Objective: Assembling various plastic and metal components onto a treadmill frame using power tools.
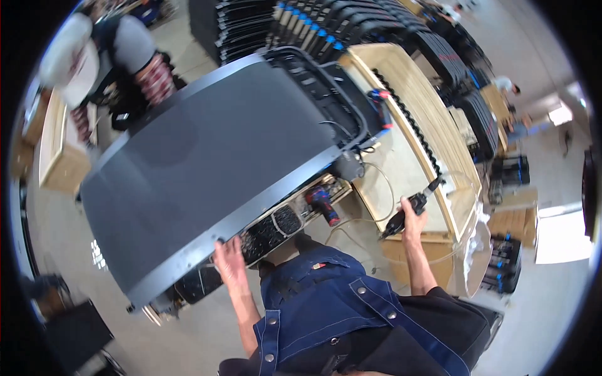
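The driver [416,201] is clamped in the right grip [412,223], its long axis slanted up-right toward the strip [406,116], while the panel [219,131], up-left of that grip, is met by the nearer left grip [232,266], fingers parted.

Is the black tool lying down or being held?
Being held: the right hand is wrapped round the black tool, whose ends stick out both sides.
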`<move>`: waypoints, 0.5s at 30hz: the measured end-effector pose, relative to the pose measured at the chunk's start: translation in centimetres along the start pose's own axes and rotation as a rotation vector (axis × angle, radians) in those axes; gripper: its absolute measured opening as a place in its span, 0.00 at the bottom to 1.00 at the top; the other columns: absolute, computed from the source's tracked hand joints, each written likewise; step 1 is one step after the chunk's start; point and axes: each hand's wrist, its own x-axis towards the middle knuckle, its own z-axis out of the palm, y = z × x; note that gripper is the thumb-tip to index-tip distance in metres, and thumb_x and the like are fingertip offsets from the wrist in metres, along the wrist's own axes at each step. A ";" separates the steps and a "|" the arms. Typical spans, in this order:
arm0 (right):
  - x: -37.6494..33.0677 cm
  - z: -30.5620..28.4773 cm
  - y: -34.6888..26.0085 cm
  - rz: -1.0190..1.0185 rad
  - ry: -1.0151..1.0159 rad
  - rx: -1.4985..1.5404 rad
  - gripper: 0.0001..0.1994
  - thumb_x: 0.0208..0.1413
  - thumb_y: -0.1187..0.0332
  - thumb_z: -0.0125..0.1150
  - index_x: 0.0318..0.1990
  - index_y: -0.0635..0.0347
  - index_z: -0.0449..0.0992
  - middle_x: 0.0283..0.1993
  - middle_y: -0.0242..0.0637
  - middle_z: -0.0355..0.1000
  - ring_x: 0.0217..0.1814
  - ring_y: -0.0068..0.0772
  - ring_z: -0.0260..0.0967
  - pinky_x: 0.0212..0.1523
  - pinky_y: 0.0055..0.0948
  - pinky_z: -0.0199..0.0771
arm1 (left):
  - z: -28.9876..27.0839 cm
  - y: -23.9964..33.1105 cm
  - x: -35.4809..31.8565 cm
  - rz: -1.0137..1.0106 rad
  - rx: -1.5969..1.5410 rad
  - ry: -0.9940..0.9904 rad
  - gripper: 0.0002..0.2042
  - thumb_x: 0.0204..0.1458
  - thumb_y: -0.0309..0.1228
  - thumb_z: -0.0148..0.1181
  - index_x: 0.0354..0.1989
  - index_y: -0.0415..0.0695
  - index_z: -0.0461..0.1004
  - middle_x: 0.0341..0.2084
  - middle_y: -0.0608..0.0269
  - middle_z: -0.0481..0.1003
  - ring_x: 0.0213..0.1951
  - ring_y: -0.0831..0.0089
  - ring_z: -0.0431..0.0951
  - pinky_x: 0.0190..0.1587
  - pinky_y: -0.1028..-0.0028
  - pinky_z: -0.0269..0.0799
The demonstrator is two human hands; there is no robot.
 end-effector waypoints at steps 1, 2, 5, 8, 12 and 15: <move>2.8 -1.3 0.7 -0.117 0.052 -0.092 0.16 0.52 0.64 0.77 0.36 0.59 0.72 0.27 0.29 0.71 0.27 0.22 0.69 0.29 0.25 0.71 | 0.3 -0.4 0.3 -0.004 0.073 0.020 0.19 0.62 0.45 0.63 0.55 0.46 0.76 0.54 0.60 0.77 0.60 0.63 0.72 0.71 0.56 0.59; 4.6 -1.5 -0.2 -0.187 0.044 -0.142 0.16 0.51 0.64 0.77 0.35 0.59 0.72 0.26 0.27 0.70 0.26 0.20 0.67 0.28 0.24 0.69 | 0.6 -0.3 0.1 -0.005 0.058 0.055 0.19 0.62 0.44 0.63 0.54 0.46 0.76 0.54 0.61 0.77 0.60 0.63 0.72 0.72 0.56 0.59; 10.7 -0.7 -2.8 -0.209 -0.030 -0.160 0.15 0.50 0.66 0.77 0.34 0.58 0.72 0.25 0.24 0.68 0.25 0.16 0.62 0.25 0.24 0.65 | -0.6 0.1 1.1 0.018 0.056 0.082 0.16 0.58 0.44 0.68 0.48 0.50 0.78 0.44 0.68 0.79 0.46 0.71 0.77 0.56 0.63 0.73; 20.5 0.3 1.4 -0.234 -0.242 -0.251 0.15 0.47 0.68 0.77 0.36 0.60 0.75 0.26 0.25 0.70 0.25 0.17 0.64 0.26 0.24 0.66 | 5.2 -1.0 0.8 0.083 0.096 0.318 0.17 0.53 0.45 0.73 0.45 0.51 0.78 0.40 0.69 0.79 0.41 0.72 0.77 0.35 0.71 0.75; 30.6 4.6 12.0 -0.238 -0.424 -0.487 0.20 0.38 0.68 0.80 0.40 0.62 0.78 0.30 0.33 0.76 0.32 0.28 0.72 0.39 0.33 0.75 | 5.8 -0.9 1.6 0.120 0.176 0.347 0.16 0.54 0.44 0.72 0.44 0.50 0.78 0.37 0.69 0.80 0.38 0.72 0.78 0.35 0.71 0.76; 33.3 9.9 18.4 -0.102 -0.370 -0.337 0.21 0.37 0.67 0.80 0.40 0.62 0.78 0.33 0.36 0.78 0.34 0.32 0.74 0.42 0.34 0.75 | 3.9 -0.6 1.9 0.105 0.216 0.382 0.17 0.55 0.46 0.70 0.47 0.51 0.77 0.40 0.70 0.80 0.37 0.75 0.79 0.33 0.74 0.73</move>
